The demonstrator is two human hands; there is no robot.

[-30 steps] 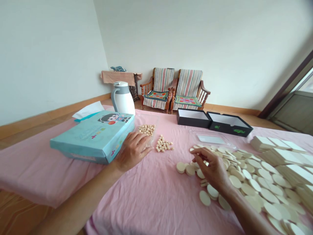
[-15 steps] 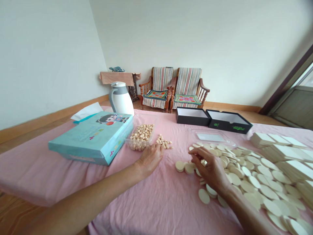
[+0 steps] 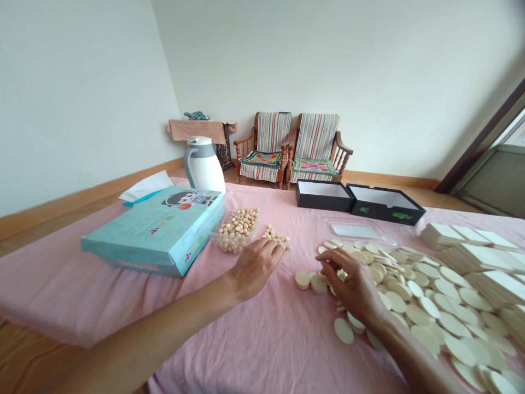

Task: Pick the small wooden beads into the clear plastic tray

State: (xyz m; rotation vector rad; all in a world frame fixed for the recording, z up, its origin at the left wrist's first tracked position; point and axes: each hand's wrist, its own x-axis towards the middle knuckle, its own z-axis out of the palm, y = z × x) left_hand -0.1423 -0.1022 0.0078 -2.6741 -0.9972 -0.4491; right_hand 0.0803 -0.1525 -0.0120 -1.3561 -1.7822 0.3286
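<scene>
My left hand [image 3: 255,268] reaches forward with its fingers stretched out. Its fingertips touch the near side of a small pile of round wooden beads [image 3: 270,234] on the cloth. Just left of that pile, more beads [image 3: 241,221] fill a clear plastic box [image 3: 212,236]. On the right, my right hand [image 3: 348,279] hovers over the left edge of a wide heap of pale wooden discs [image 3: 429,290]. Its thumb and index finger come together at the tips. Whatever may be between them is too small to make out.
A pink cloth [image 3: 246,339] covers the table. On the left lie a turquoise box [image 3: 135,232] and a white jug [image 3: 207,167]. Black boxes [image 3: 326,202] and a clear lid [image 3: 356,230] sit behind the discs. Stacked pale square pieces [image 3: 478,254] stand at right.
My left hand has moved slightly right and its fingers reach further over the small bead pile. My right hand stays nearly in place.
</scene>
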